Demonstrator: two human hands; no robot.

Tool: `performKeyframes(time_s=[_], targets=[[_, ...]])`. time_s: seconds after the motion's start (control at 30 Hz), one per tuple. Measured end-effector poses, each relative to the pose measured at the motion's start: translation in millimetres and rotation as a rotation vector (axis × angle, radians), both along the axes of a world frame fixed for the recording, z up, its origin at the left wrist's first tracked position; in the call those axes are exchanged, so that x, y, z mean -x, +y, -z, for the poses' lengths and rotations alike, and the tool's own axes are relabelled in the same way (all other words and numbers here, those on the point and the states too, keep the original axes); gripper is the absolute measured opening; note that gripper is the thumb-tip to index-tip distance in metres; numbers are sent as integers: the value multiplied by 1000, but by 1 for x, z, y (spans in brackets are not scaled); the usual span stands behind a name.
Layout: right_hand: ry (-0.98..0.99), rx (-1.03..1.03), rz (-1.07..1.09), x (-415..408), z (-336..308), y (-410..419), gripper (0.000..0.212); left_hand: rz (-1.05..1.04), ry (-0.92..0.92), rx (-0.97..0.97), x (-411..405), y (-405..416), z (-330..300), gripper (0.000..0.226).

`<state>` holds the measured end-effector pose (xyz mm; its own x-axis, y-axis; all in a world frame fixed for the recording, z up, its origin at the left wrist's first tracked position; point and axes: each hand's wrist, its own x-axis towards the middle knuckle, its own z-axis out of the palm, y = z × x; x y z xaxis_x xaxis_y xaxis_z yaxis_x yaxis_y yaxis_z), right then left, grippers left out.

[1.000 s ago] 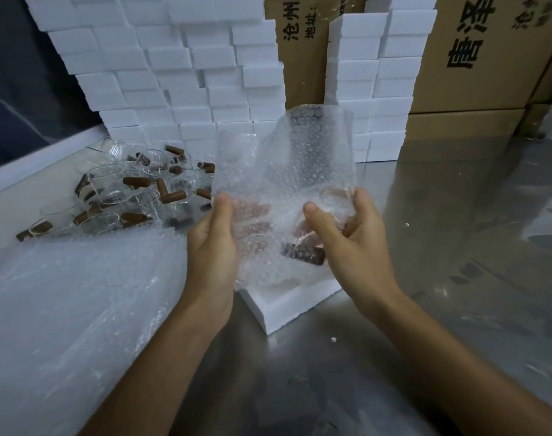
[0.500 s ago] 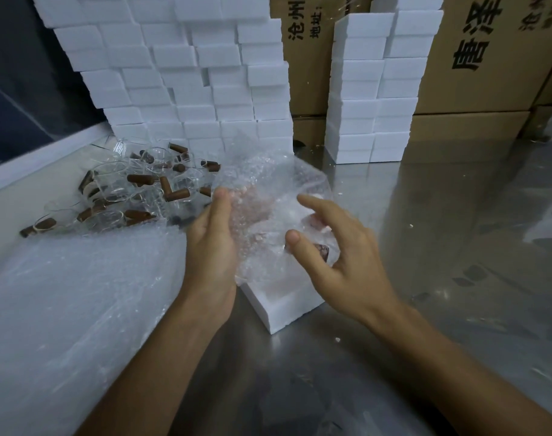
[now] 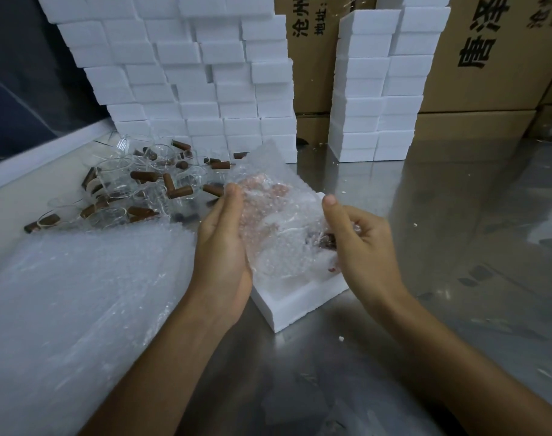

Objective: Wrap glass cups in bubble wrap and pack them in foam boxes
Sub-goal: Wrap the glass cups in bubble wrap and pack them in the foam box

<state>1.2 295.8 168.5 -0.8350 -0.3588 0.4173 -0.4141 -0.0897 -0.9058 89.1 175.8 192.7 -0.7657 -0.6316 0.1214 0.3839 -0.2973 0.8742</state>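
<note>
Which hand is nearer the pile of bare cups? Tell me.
Left. The left hand sits just right of the cups; the right hand is farther right, beyond the bubble wrap.

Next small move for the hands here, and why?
Probably fold the loose wrap over and press the bundle down. The left hand and right hand hold the cup half-wrapped over the open foam box, one flap sticking up.
</note>
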Motion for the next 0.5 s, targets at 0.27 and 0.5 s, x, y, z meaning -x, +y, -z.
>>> performKeyframes(time_s=[0.27, 0.5], targets=[[77, 55, -51, -12, 2, -5, 31, 60, 14, -69, -2, -6, -4, 52], [-25, 7, 18, 2, -1, -2, 58, 79, 47, 29, -2, -9, -2, 37]])
